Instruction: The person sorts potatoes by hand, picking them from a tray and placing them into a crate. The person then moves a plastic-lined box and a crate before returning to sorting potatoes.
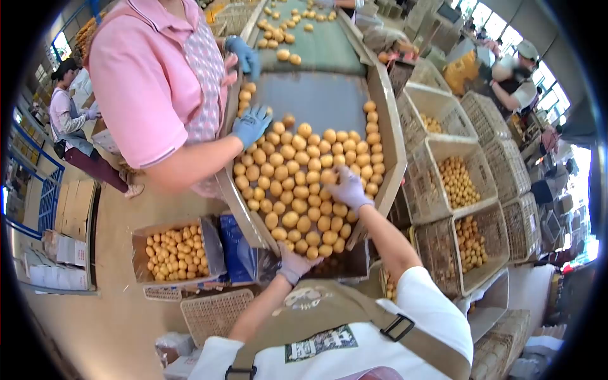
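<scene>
The right hand (349,189), in a pale glove, reaches forward from an extended forearm, palm down, over the round fruits (304,225) spread across the sloping table (310,98); its fingers curl at one fruit, though whether they clamp it I cannot tell; the left hand (296,265), lower down, lies against the table's near end beside the lowest fruits, forearm angled inward, its fingers partly hidden, so whether apart or together I cannot tell; a co-worker's blue-gloved hand (252,125) touches the fruits' far left edge.
</scene>
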`<state>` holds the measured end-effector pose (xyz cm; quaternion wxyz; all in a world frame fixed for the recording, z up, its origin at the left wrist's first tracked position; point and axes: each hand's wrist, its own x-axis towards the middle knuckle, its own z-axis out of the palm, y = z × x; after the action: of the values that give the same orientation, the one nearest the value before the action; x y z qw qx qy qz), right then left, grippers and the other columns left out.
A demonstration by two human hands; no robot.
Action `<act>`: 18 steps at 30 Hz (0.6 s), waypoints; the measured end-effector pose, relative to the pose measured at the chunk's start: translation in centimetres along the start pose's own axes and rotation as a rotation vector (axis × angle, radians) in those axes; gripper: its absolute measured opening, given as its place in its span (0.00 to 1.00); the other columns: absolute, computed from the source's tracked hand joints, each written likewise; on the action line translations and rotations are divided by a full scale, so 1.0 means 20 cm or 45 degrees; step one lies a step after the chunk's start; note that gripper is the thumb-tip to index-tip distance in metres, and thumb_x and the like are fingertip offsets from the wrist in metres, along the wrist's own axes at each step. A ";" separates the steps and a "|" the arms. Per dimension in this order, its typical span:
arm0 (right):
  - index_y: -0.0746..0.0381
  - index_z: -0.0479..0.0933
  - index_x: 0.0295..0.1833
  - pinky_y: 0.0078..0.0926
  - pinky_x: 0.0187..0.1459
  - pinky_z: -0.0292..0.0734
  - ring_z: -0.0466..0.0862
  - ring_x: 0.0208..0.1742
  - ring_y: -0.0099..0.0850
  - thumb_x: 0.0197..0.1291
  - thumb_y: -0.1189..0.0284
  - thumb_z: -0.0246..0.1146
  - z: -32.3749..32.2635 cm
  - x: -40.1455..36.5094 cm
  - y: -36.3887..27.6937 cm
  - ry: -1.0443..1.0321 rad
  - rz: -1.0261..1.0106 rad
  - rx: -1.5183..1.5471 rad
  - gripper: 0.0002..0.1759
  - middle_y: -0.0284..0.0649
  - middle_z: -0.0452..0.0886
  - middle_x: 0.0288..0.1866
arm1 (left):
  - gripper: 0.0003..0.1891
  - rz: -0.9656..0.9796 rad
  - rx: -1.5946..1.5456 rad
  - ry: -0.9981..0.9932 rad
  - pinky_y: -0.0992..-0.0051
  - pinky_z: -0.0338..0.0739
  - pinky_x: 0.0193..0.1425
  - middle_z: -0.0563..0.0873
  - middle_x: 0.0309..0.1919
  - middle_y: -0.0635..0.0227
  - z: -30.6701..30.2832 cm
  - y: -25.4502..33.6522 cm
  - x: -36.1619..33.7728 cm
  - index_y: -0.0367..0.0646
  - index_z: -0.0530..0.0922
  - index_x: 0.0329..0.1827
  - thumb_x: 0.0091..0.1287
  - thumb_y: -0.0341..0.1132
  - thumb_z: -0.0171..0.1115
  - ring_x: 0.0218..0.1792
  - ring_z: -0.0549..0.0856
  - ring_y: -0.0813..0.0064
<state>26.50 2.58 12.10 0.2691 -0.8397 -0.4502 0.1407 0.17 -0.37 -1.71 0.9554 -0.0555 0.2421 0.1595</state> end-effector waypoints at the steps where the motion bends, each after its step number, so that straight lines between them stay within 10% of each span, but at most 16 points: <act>1: 0.63 0.75 0.55 0.35 0.57 0.77 0.83 0.54 0.42 0.52 0.61 0.72 -0.03 -0.05 0.00 0.069 0.000 0.351 0.28 0.49 0.83 0.51 | 0.57 -0.033 -0.091 0.089 0.26 0.53 0.71 0.54 0.82 0.66 0.03 0.01 0.00 0.58 0.51 0.83 0.56 0.85 0.39 0.79 0.55 0.43; 5: 0.66 0.74 0.52 0.25 0.52 0.76 0.78 0.43 0.25 0.50 0.71 0.75 -0.18 -0.28 0.05 0.456 -0.125 0.810 0.25 0.36 0.79 0.39 | 0.55 -0.029 0.000 -0.022 0.28 0.57 0.71 0.55 0.82 0.66 0.04 0.01 -0.01 0.59 0.53 0.82 0.56 0.85 0.38 0.79 0.57 0.45; 18: 0.65 0.75 0.48 0.29 0.51 0.78 0.81 0.48 0.31 0.46 0.72 0.77 -0.47 -0.69 0.33 0.888 -0.178 0.489 0.25 0.41 0.80 0.51 | 0.48 -0.065 0.096 0.077 0.26 0.59 0.69 0.57 0.81 0.71 0.22 0.03 -0.08 0.64 0.58 0.80 0.60 0.80 0.40 0.79 0.57 0.46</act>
<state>27.87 -14.92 15.89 0.5666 -0.7389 -0.3535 -0.0896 0.64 0.50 2.90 0.9529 -0.0305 0.2752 0.1240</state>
